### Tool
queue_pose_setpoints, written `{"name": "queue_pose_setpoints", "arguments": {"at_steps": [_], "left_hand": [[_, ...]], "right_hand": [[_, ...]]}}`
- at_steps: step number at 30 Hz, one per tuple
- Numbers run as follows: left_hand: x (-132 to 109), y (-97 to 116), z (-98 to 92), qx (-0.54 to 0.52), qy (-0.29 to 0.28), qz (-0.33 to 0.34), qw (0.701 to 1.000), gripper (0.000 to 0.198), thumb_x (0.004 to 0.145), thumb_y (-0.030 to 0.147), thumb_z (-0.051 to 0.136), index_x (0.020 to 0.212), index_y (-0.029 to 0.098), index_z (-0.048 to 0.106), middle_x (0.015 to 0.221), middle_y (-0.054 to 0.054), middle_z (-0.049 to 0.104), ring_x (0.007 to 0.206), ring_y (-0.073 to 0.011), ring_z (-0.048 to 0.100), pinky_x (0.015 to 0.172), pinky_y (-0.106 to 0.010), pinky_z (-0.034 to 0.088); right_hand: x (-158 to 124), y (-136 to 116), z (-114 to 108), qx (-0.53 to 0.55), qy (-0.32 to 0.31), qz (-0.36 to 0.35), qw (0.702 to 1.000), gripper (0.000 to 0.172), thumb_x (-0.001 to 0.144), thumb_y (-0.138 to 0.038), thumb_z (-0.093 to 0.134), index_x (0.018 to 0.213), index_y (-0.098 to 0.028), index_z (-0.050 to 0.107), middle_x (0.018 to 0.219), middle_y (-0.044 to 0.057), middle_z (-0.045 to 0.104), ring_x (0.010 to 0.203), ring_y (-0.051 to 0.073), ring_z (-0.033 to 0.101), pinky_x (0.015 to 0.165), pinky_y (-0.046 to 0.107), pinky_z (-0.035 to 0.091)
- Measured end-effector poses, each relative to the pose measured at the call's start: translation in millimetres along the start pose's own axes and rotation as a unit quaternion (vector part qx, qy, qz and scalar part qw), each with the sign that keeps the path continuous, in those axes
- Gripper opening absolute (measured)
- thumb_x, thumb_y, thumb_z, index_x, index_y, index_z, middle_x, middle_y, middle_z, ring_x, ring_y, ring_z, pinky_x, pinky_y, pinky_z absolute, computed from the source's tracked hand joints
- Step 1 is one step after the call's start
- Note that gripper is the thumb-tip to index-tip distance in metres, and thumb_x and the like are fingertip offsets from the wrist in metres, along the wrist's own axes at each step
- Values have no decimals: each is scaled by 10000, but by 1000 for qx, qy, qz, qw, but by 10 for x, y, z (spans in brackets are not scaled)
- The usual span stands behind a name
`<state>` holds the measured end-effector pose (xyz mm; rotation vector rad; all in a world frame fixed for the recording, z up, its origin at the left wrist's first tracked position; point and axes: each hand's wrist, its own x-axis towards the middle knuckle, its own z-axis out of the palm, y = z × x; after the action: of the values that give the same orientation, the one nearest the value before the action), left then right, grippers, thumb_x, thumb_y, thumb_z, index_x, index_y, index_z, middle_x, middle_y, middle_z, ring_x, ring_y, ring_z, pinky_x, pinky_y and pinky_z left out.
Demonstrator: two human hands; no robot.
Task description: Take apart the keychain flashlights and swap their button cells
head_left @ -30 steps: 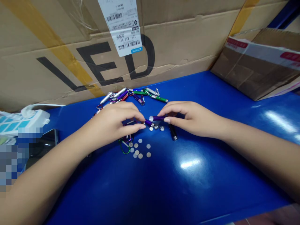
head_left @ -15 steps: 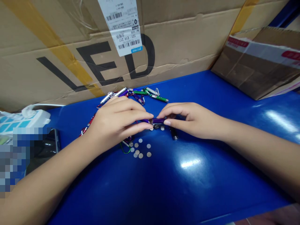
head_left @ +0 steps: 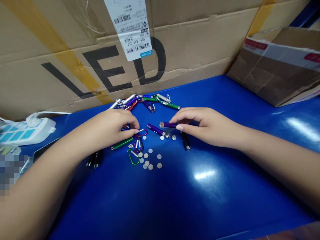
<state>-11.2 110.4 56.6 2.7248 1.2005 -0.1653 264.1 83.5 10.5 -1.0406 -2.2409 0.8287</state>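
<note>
Purple torch in right hand, mid-table

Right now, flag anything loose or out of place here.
Button cells lie scattered loose on the table. A purple tube is pinched in the right hand while a matching piece lies separate just left of it.

Right hand pinches a purple tube. Left hand, at its nine o'clock, pinches a pink clip. Button cells lie at the clip's six o'clock on the blue table; keychain lights heaped at twelve.
</note>
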Motion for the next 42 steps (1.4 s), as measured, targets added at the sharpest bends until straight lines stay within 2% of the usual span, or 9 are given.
{"name": "queue_pose_setpoints", "arguments": {"at_steps": [6,13,18,20,22,24,25,30,42], "left_hand": [[-151,32,8,17,-61,7,998,189,842,384,540,912,293,689,925,9,690,817,-189,629,728,-319,471],[-144,22,158,61,-44,28,997,135,799,292,584,785,267,716,792,-7,704,768,-206,641,712,-320,456],[-143,12,165,34,9,30,999,114,732,202,609,749,280,691,693,20,708,598,-169,634,551,-261,431],[-133,70,112,0,54,38,998,99,747,217,618,780,276,690,679,32,709,563,-148,633,519,-239,434],[-114,172,49,-73,138,24,987,92,778,279,650,861,268,688,707,36,718,572,-128,648,526,-218,471],[-96,290,12,-166,236,-7,957,148,770,288,698,910,248,672,749,24,724,632,-123,676,581,-202,524],[-90,343,11,-205,253,-6,945,189,779,279,698,962,249,659,792,17,728,675,-125,688,621,-204,547],[-80,473,94,-255,258,10,932,233,780,260,705,998,257,622,872,22,715,745,-135,697,703,-211,577],[-58,498,124,-246,255,-14,935,278,748,219,709,1006,257,612,830,33,719,721,-135,700,632,-178,560]], "right_hand": [[-9,8,6,-13,-5,-17,1000,202,890,-271,531,1026,-202,663,1024,32,680,950,160,621,862,310,460],[-8,2,4,-21,-3,-24,999,200,894,-280,525,1018,-201,660,1022,39,684,950,167,621,853,316,461],[-11,-10,-5,-23,-9,-20,1000,195,892,-266,525,1023,-207,658,1025,41,680,955,172,620,853,322,464],[-10,-9,-1,-23,-10,-23,999,188,891,-255,526,1021,-216,656,1014,38,678,949,172,618,850,324,467],[-10,-8,8,-23,-10,-30,999,183,891,-247,526,1015,-217,657,998,37,675,938,170,616,847,323,469],[-15,-14,19,-20,-12,-31,999,184,894,-243,523,1014,-207,657,988,40,672,917,166,618,843,319,471],[-18,-20,25,-18,-15,-29,999,187,896,-245,519,1017,-201,655,989,41,670,907,164,621,843,320,471],[-32,-51,40,-6,-24,-16,1000,185,907,-262,505,1011,-210,649,971,27,671,876,165,636,822,328,478],[-27,-80,41,20,-27,14,999,184,886,-262,521,990,-198,659,915,30,685,778,149,644,699,281,500]]}}
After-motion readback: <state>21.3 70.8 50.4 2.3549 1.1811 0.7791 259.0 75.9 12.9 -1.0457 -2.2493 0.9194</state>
